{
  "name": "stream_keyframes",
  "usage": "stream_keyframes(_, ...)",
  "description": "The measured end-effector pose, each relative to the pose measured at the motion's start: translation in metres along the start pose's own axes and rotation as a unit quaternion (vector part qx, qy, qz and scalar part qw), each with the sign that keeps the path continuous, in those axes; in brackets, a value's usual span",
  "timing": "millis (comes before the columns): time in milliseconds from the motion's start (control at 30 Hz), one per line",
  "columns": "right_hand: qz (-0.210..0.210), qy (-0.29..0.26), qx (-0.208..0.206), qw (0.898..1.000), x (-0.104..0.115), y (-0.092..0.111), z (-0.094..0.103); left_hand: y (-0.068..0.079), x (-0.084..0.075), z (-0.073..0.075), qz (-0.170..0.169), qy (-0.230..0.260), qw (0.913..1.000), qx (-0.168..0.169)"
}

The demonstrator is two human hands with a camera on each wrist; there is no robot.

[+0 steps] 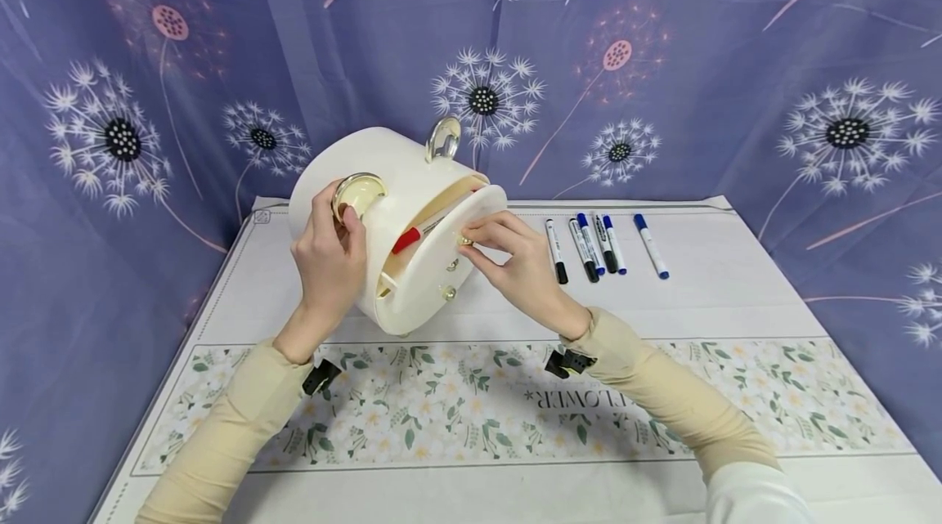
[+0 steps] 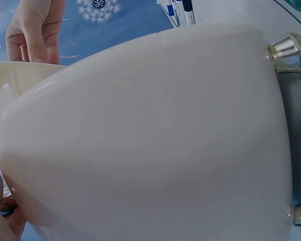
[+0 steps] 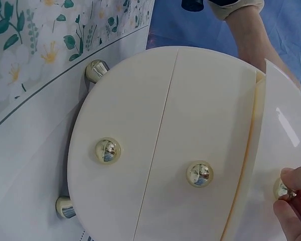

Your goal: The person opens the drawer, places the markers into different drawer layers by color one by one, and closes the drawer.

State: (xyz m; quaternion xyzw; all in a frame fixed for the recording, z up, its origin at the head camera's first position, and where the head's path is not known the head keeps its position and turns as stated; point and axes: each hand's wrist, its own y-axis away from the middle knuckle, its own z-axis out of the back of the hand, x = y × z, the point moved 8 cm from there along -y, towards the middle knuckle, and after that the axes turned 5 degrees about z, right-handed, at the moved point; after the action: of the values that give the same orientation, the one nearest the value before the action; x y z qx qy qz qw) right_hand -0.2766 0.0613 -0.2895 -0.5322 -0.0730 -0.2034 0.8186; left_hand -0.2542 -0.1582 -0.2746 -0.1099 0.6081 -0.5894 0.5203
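Observation:
A white round drawer box (image 1: pixel 397 156) with gold feet and two gold-rimmed ears stands on the table's left half. My left hand (image 1: pixel 327 254) grips its near ear (image 1: pixel 362 190), with fingers and thumb around the rim. On the front, my right hand (image 1: pixel 524 262) pinches the gold knob (image 3: pixel 281 190) of the top drawer (image 3: pixel 291 125). That drawer is part-way out, leaving a gap behind its front. Inside lies a marker with a red cap (image 1: pixel 406 240). Two lower drawers (image 3: pixel 205 115), each with a round gold knob (image 3: pixel 199 173), sit closed.
Several black- and blue-capped markers (image 1: pixel 586 250) lie together right of the box, and a blue-capped one (image 1: pixel 651 246) lies farther right. A flower-printed band (image 1: pixel 441 418) crosses the white tablecloth (image 1: pixel 699 295) in front. A purple dandelion curtain (image 1: pixel 589 17) hangs close behind.

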Motion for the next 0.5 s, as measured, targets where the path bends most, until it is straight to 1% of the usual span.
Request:
stream_keyframes(267,-0.001,-0.015,0.006,1.0,0.0,-0.0021,-0.0031,-0.0001,-0.0001,-0.0001,-0.002,0.001,1.0,-0.001)
stream_keyframes(500,0.007,-0.018,0.004,1.0,0.0013,-0.0046,-0.0052,-0.0001,-0.0007,0.0002,-0.001,0.003,1.0,0.003)
